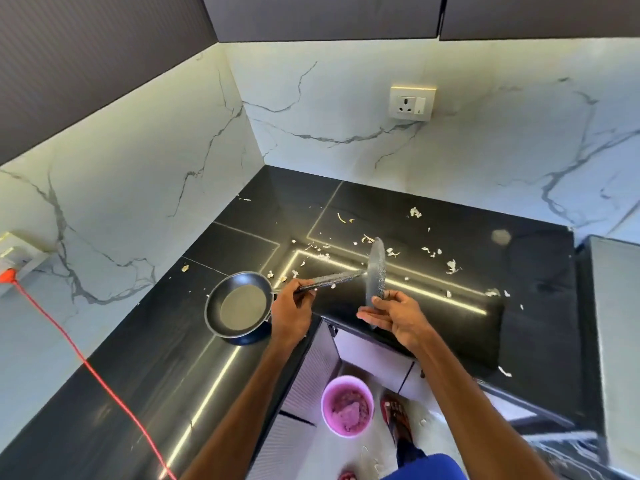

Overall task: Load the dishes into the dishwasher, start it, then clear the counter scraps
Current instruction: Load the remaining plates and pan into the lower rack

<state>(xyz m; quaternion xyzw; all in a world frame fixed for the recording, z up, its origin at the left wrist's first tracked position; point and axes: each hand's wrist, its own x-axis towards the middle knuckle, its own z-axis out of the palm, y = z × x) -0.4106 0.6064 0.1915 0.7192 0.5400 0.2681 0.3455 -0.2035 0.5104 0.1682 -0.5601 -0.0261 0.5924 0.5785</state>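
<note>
My left hand (290, 311) grips a flat speckled piece (329, 280) held level over the black counter (450, 306). My right hand (394, 315) holds a second flat, translucent speckled piece (376, 268) standing on edge, its fingers curled round the lower end. The two pieces meet at a right angle. Pale vegetable scraps (450, 266) lie scattered over the counter beyond them. A dark frying pan (240, 304) sits on the counter just left of my left hand.
A pink bucket (347, 407) with scraps in it stands on the floor below the counter corner, beside my feet. An orange cable (86, 358) runs across the left counter from a wall plug. A wall socket (412, 102) is at the back. A grey appliance (620, 323) stands at right.
</note>
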